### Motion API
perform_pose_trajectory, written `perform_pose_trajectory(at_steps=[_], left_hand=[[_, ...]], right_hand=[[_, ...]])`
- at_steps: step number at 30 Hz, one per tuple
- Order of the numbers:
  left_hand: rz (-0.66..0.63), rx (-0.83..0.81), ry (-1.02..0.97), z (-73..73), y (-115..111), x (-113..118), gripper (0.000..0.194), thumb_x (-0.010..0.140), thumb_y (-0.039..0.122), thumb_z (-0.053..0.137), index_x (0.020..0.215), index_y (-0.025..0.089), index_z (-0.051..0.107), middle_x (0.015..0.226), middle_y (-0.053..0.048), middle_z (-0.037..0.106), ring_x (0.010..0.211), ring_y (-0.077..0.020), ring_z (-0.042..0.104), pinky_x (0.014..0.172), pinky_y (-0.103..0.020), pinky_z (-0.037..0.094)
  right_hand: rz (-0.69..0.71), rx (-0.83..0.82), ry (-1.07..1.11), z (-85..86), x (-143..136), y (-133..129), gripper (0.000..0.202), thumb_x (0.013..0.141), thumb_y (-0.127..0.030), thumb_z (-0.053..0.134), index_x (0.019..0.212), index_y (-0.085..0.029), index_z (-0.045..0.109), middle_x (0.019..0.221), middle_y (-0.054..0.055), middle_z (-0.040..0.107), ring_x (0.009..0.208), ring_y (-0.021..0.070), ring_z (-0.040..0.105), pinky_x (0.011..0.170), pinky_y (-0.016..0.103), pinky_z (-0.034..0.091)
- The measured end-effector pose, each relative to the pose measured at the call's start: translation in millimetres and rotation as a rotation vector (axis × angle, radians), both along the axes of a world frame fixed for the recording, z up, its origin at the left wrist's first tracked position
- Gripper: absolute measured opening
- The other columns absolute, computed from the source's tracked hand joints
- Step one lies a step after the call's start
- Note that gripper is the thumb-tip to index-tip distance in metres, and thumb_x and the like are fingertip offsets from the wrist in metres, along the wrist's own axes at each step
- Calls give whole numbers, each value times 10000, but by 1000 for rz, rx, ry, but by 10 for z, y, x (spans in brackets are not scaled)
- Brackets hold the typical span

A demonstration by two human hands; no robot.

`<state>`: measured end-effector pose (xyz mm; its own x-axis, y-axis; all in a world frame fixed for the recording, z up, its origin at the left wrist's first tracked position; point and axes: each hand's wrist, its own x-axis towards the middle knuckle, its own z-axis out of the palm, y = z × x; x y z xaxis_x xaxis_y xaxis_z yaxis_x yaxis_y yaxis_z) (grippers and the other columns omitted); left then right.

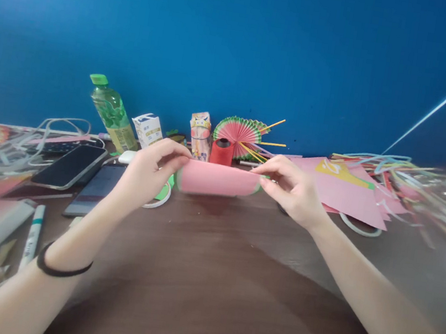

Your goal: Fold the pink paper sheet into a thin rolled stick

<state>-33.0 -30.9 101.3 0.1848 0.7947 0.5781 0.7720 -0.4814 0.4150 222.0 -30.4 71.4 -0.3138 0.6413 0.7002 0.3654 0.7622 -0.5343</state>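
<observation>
A pink sheet of paper [219, 180] with green at its edges is held up between my two hands, slightly above the brown table [209, 282]. My left hand [160, 166] pinches its upper left corner between thumb and fingers. At the upper right corner my right hand [287, 188] pinches it the same way. The sheet's lower part looks curved or folded; which of the two I cannot tell. Just behind it stand a red spool [222, 152] and a green-edged pink pleated paper fan [239, 130].
Against the blue wall stand a green bottle [114, 111], a white box [147, 129] and a patterned box [200, 133]. Phones [70, 165], cables and a marker [33, 233] lie left. Pink papers [345, 191] and thin coloured strips lie right.
</observation>
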Motion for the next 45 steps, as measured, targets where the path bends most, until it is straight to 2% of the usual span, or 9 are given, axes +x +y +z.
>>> perform_pose_trajectory(at_steps=[4,7,10,13,16,18,26,39,45], left_hand=[[-62,-139,-164,39,-24,-8,277,760,399,461,831,162,585,897,-12,608,799,-145,541,705,-227,434],[-92,-228,-148,-53,91,-47,296,755,414,463,829,158,592,825,-9,619,749,-141,547,679,-228,435],[-126,-299,42,-236,250,-76,262,774,379,440,847,180,594,803,3,624,725,-140,546,682,-237,424],[-118,-262,289,-453,366,-71,219,786,309,414,825,196,597,875,-6,622,809,-162,547,740,-261,398],[-74,-251,490,-628,415,-44,204,778,255,393,772,189,586,827,-30,607,802,-185,539,703,-286,389],[-94,-248,534,-691,421,-28,193,775,241,389,751,183,572,816,-38,589,804,-185,532,702,-287,384],[-209,-417,504,-628,403,-20,145,767,231,416,777,182,552,801,-13,591,740,-143,533,654,-241,370],[-218,-392,549,-620,410,-30,162,756,161,416,801,177,571,813,-5,589,744,-126,533,662,-221,372],[-184,-232,653,-694,417,-28,137,734,145,403,759,184,532,787,-6,553,717,-133,512,605,-233,345]], right_hand=[[132,-237,214,46,-6,-53,172,776,-322,540,891,-201,579,867,27,559,750,142,535,643,268,447],[122,-329,214,1,-5,37,199,756,-316,565,901,-181,579,881,31,581,765,144,549,653,260,450],[52,-337,62,-136,-8,207,162,752,-240,556,886,-155,587,895,41,595,799,153,547,720,277,435],[-105,-206,-237,-333,-42,350,146,770,-143,507,880,-149,603,870,45,575,736,136,509,703,276,398],[-115,-157,-514,-515,-109,407,122,778,-104,495,828,-146,598,808,44,553,772,151,482,713,274,361],[-107,-176,-563,-600,-149,415,68,789,-140,513,789,-147,581,751,33,532,755,149,470,685,260,348],[10,-298,-457,-659,-158,446,44,775,-150,540,734,-143,554,708,-5,512,647,98,464,615,202,335],[23,-245,-554,-613,-64,476,74,772,-90,539,780,-136,596,755,6,548,665,95,506,640,199,362],[-122,-128,-744,-573,-117,404,104,801,-88,506,798,-139,596,809,30,562,779,137,517,667,222,336]])
